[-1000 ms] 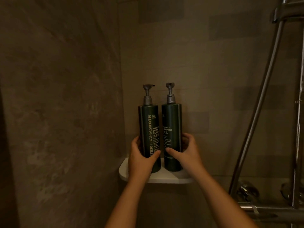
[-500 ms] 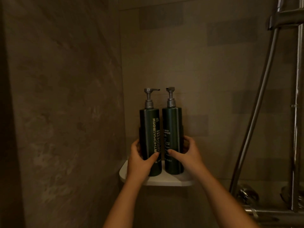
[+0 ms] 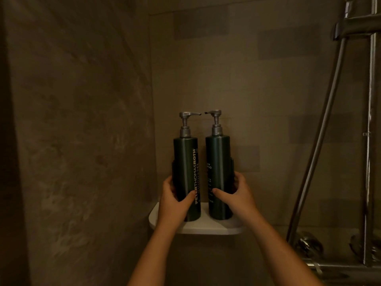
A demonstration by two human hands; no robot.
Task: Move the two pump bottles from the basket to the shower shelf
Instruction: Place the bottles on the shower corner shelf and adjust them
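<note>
Two dark green pump bottles with grey pump heads stand upright on the white corner shower shelf (image 3: 214, 229). My left hand (image 3: 172, 205) is wrapped around the lower part of the left pump bottle (image 3: 185, 162). My right hand (image 3: 239, 196) grips the lower part of the right pump bottle (image 3: 217, 162). The two nozzles point toward each other, tips almost touching. A small gap separates the bottles. The basket is out of view.
Brown tiled walls meet in the corner behind the shelf. A chrome shower rail (image 3: 371, 141) and a slanted hose (image 3: 321, 131) run down the right side. Chrome tap fittings (image 3: 309, 246) sit low at the right.
Both bottles have been turned on the shelf, so their nozzles now face each other. A gap has opened between them. My hands stay on the bottles.
</note>
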